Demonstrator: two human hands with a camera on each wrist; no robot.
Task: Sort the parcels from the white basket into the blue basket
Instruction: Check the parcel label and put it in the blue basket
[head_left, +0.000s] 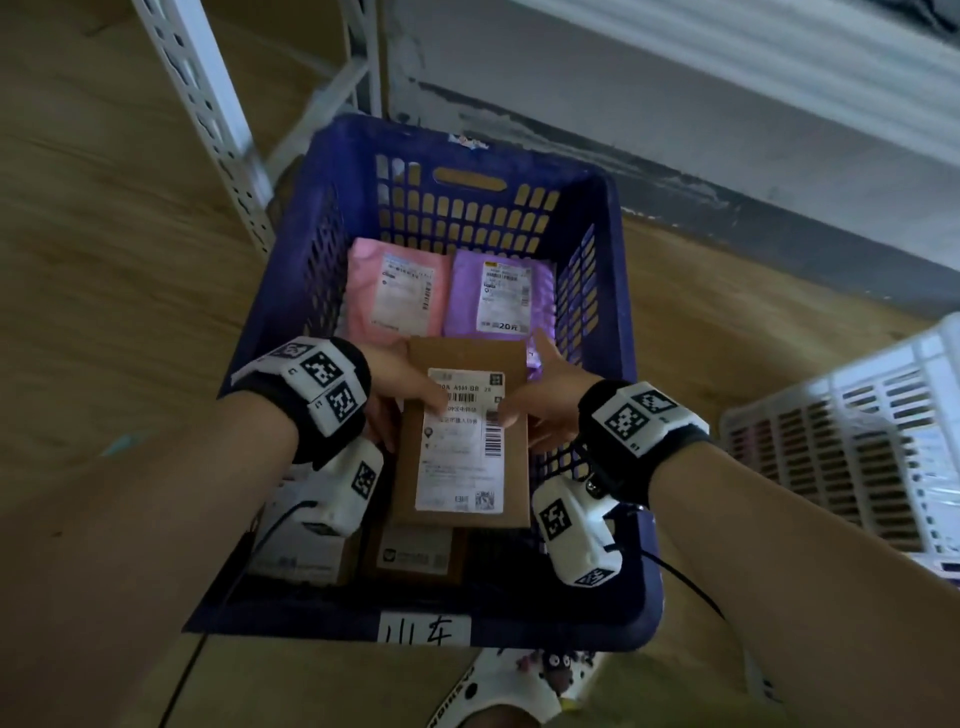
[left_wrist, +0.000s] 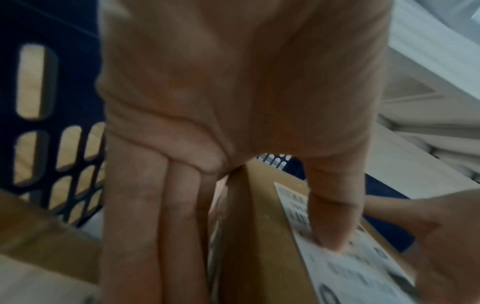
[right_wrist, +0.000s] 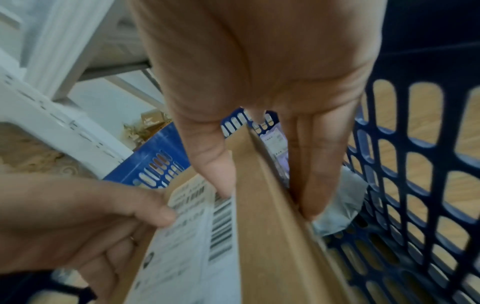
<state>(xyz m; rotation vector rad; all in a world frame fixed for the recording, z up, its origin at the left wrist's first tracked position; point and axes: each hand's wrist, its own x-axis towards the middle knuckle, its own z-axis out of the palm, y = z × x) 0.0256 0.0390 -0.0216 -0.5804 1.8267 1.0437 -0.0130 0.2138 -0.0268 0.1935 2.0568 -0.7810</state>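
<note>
Blue basket (head_left: 613, 291) on wood floor, white basket (head_left: 852, 457) at 3 o'clock. Brown box (head_left: 467, 358) held over blue basket's middle, label up, long axis 12-to-6. Left hand (head_left: 400, 384) and right hand (head_left: 545, 400) each grasp box side, thumb on label. Wrist views alone show fingers (left_wrist: 145, 216) under box. Head view alone shows pink parcel (head_left: 363, 291) and purple parcel (head_left: 465, 291) at 12 o'clock.

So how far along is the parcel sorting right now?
Done: a pink parcel and a purple parcel lie in the blue basket. In hand: both hands, left and right, hold a brown box over it. Left: the white basket's contents can't be seen.
</note>
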